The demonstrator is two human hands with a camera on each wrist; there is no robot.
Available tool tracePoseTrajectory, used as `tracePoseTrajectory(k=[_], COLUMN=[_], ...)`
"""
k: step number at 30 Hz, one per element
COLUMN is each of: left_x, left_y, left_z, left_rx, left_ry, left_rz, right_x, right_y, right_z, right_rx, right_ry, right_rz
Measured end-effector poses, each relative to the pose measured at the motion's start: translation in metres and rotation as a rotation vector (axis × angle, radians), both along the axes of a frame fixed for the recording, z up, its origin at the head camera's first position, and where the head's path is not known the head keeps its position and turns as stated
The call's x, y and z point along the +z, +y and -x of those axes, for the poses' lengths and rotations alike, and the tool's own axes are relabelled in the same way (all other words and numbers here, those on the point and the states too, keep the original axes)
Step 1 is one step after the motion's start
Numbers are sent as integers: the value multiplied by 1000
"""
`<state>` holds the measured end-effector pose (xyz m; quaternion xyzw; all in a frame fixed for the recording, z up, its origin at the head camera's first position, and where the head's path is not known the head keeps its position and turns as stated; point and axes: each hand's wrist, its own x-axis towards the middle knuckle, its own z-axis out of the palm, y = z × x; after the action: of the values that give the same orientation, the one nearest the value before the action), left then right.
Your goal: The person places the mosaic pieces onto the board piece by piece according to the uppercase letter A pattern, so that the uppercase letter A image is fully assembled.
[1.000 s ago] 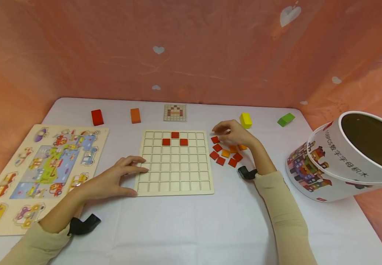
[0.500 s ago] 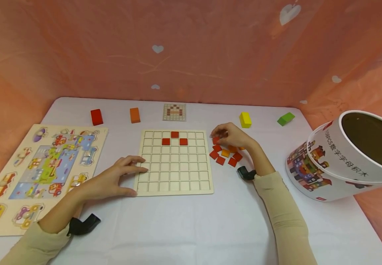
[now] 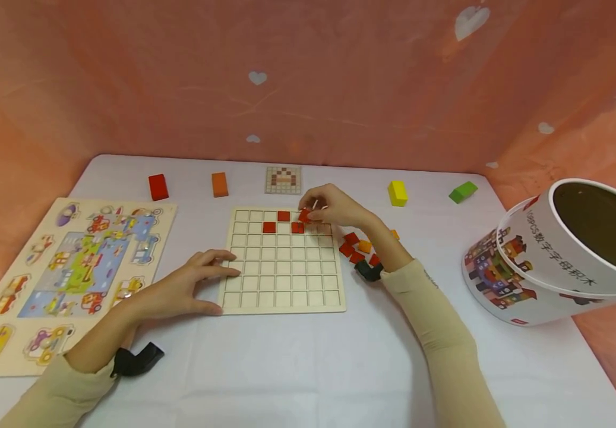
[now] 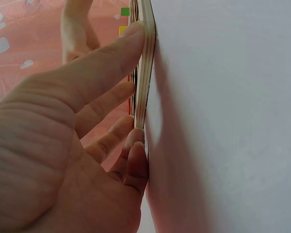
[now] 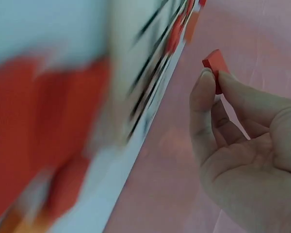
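A small red square tile (image 3: 304, 215) is pinched between the thumb and index finger of my right hand (image 3: 342, 209), close over the top rows of a pale wooden grid board (image 3: 282, 268). The right wrist view shows the held red tile edge-on. Three more red tiles (image 3: 269, 227) sit in squares near the top of the board. My left hand (image 3: 182, 290) lies at the board's left side, its spread fingers and thumb touching the edge. In the left wrist view, the fingertips (image 4: 134, 39) rest along the layered board edge.
Loose red and orange tiles (image 3: 351, 238) lie right of the board, partly behind my right wrist. A pattern card (image 3: 283, 180) lies behind it. A vehicle puzzle (image 3: 5, 351) is at left, a white bucket (image 3: 545, 255) at right. Red, orange, yellow (image 3: 397, 193) and green blocks line the back.
My right hand has picked up a red tile from the loose pile and carried it left over the board's upper right area. My left hand has stayed at the board's edge.
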<state>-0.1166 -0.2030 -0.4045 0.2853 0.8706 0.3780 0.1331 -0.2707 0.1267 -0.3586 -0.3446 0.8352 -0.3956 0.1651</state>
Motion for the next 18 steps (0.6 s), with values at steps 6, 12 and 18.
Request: tracePoseTrajectory(k=[6,12,18], left_x=[1,-1,-2], left_y=[-1,-1,-2], left_z=[0,0,0], left_rx=[-16,-1,-4], left_ry=[11,-5,11], left_rz=[-8,5,2], right_x=[3,-1,-6], right_y=[-55,-88,-96], right_z=[-2,-9,-19], right_rx=[135,227,221], right_ry=[-69,-52,-33], right_rz=[-33,-81,-154])
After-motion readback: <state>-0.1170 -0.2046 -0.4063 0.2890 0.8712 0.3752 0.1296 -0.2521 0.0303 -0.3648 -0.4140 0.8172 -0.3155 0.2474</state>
